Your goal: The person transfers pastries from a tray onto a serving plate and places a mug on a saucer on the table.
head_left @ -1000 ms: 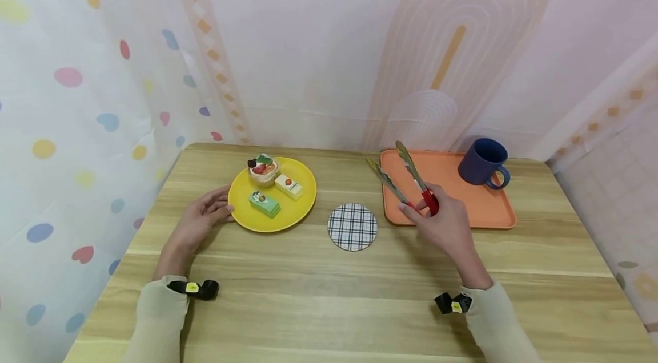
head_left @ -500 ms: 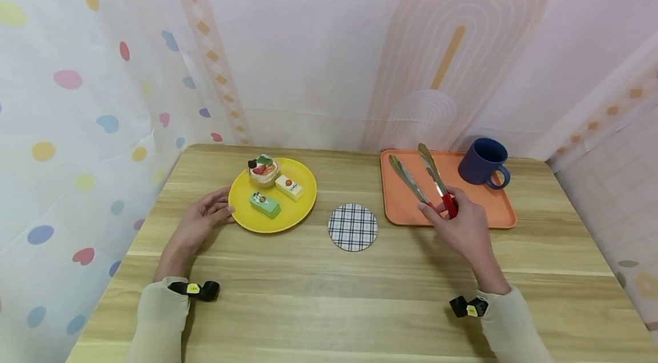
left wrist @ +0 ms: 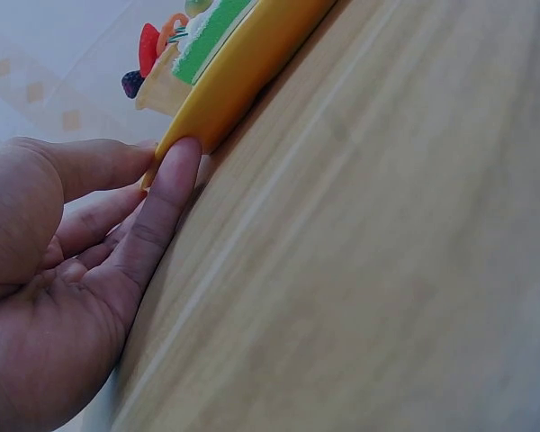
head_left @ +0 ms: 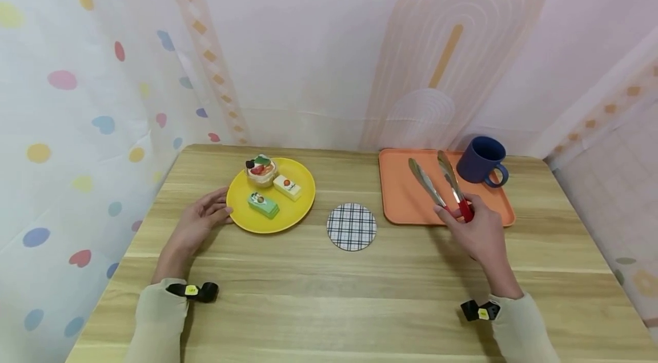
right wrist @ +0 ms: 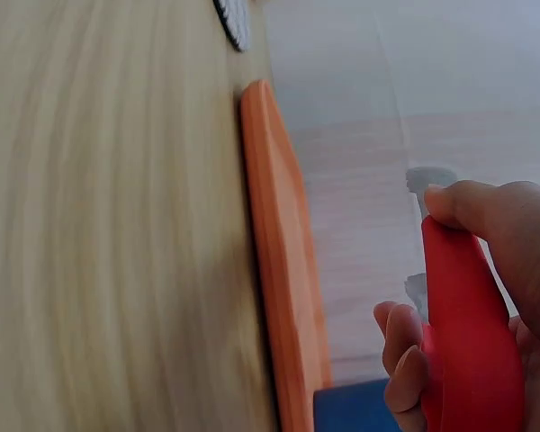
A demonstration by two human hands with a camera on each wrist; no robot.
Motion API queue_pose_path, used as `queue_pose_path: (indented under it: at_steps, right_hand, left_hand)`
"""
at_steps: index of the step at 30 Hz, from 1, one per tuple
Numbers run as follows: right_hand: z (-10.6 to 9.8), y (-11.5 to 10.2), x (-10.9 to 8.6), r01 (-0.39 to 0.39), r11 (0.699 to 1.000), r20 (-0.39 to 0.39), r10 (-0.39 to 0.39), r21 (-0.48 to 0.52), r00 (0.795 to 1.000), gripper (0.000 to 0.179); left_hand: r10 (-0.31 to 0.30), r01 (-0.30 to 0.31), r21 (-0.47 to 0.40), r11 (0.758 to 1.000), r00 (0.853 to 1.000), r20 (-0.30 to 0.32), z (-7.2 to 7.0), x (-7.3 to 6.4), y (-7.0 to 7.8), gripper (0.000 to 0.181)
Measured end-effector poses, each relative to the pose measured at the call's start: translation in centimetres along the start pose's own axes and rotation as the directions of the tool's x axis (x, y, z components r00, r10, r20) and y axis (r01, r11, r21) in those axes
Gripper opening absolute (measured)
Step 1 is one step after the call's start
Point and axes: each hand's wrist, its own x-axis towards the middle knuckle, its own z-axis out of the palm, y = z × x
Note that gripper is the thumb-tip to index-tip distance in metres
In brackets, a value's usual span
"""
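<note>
My left hand (head_left: 200, 220) pinches the left rim of the yellow plate (head_left: 303, 194), which lies on the table. Thumb and fingers meet its edge in the left wrist view. On the plate are a fruit tart (head_left: 261, 172), a pale yellow cake slice (head_left: 288, 187) and a green cake slice (head_left: 263, 205). Over the front of the orange tray (head_left: 398, 192), my right hand (head_left: 478, 232) holds tongs (head_left: 425, 181) by their red handles (right wrist: 468, 333). The two metal arms stand apart with nothing between them, pointing away from me.
A dark blue mug (head_left: 479, 160) stands at the tray's back right corner, close beyond the tongs. Between plate and tray lies a round checked coaster (head_left: 352, 227). A patterned curtain (head_left: 308, 66) hangs behind the wooden table (head_left: 329, 306).
My right hand has moved to the right and slightly nearer me with the tongs, from the tray's left side towards its right. My left hand stays at the plate's rim.
</note>
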Motion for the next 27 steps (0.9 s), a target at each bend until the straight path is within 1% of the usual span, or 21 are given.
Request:
queue_pose_path:
  at_steps: [10, 19, 27]
  right_hand:
    - [-0.7, 1.9, -0.3, -0.081, 0.996, 0.02, 0.082, -0.045, 0.996, 0.08]
    - [-1.6, 3.3, -0.9, -0.189, 0.977, 0.037, 0.193, -0.097, 0.981, 0.089]
    - [-1.7, 4.3, -1.6, -0.201, 0.976, 0.016, 0.203, -0.087, 0.979, 0.087]
  left_hand:
    - [-0.01, 0.01, -0.008, 1.0, 1.0, -0.007, 0.1, -0.2, 0.3, 0.066]
    - [-0.007, 0.007, -0.005, 1.0, 1.0, -0.006, 0.1, 0.0, 0.2, 0.066]
    - [-0.002, 0.002, -0.011, 1.0, 1.0, -0.004, 0.0, 0.0, 0.0, 0.066]
